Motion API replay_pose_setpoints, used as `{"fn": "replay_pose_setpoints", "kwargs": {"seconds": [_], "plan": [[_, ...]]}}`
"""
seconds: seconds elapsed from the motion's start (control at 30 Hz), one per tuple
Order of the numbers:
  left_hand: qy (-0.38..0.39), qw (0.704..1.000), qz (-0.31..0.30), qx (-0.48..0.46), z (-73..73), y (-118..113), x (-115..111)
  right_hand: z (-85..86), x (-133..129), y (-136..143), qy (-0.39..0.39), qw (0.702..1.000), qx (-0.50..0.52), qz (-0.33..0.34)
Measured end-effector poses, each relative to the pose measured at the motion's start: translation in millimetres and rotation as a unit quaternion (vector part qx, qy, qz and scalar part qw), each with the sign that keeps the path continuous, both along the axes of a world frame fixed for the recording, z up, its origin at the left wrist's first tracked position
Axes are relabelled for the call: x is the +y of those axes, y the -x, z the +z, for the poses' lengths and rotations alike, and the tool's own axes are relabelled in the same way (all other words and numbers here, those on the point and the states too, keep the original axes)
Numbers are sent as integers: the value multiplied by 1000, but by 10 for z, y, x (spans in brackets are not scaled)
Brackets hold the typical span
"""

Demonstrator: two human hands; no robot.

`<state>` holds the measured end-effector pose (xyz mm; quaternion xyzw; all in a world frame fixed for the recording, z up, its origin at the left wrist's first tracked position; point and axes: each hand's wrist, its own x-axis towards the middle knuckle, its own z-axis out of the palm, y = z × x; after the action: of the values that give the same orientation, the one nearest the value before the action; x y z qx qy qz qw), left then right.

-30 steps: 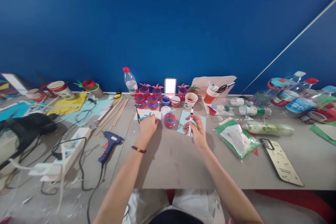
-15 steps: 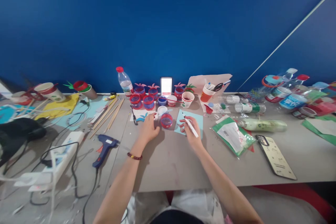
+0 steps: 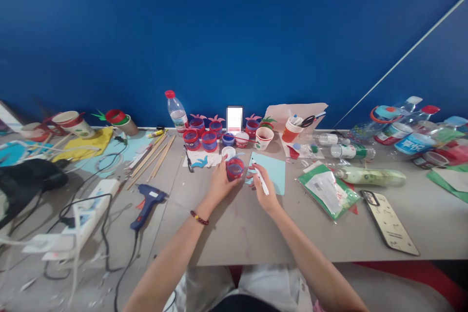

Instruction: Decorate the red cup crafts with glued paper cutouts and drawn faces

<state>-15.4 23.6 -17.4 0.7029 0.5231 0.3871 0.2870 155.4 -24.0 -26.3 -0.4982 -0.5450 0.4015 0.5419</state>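
My left hand (image 3: pixel 221 180) has its fingers around a small red and blue cup (image 3: pixel 234 168) at the middle of the table. A white pen (image 3: pixel 262 181) is gripped in my right hand (image 3: pixel 266 194), its dark tip pointing up and away from me. Under and beside that hand lies a light blue sheet (image 3: pixel 276 170). Just behind the held cup is a small white cup (image 3: pixel 228 152). Blue paper leaf shapes (image 3: pixel 200 163) rest on white paper to the left.
Red and blue cups (image 3: pixel 209 142), a bottle (image 3: pixel 177 113) and a paper cup (image 3: pixel 263 138) line the back. At left are a glue gun (image 3: pixel 148 204), sticks (image 3: pixel 149 158) and a power strip (image 3: pixel 86 217). A phone (image 3: pixel 389 224) and plastic bottles (image 3: pixel 353 151) are at right.
My left hand has moved right from beside the blue leaf shapes and taken hold of the red and blue cup. My right hand still holds the pen, slightly lower. The view has shifted slightly.
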Motion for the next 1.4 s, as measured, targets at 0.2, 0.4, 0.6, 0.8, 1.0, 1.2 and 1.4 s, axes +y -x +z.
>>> {"fn": "replay_pose_setpoints", "kwargs": {"seconds": [0.2,0.4,0.6,0.8,1.0,1.2,1.4], "plan": [[74,975,2,-210,62,-59,-22,160,-26,-31,-48,995,89,-15],[228,888,-76,-393,135,-67,-71,288,-95,-80,-114,982,146,-40],[282,857,-112,-417,235,-88,-163,235,-110,-110,-87,972,216,-16],[299,850,-81,-426,203,-140,-148,260,-94,-118,-11,962,274,15],[287,865,-45,-409,93,-156,-118,245,-81,-117,22,969,246,4],[279,881,-49,-379,129,-163,-148,262,-76,-124,41,984,175,-7],[269,883,-31,-384,132,-176,-151,333,-97,-87,-1,991,129,30]]}}
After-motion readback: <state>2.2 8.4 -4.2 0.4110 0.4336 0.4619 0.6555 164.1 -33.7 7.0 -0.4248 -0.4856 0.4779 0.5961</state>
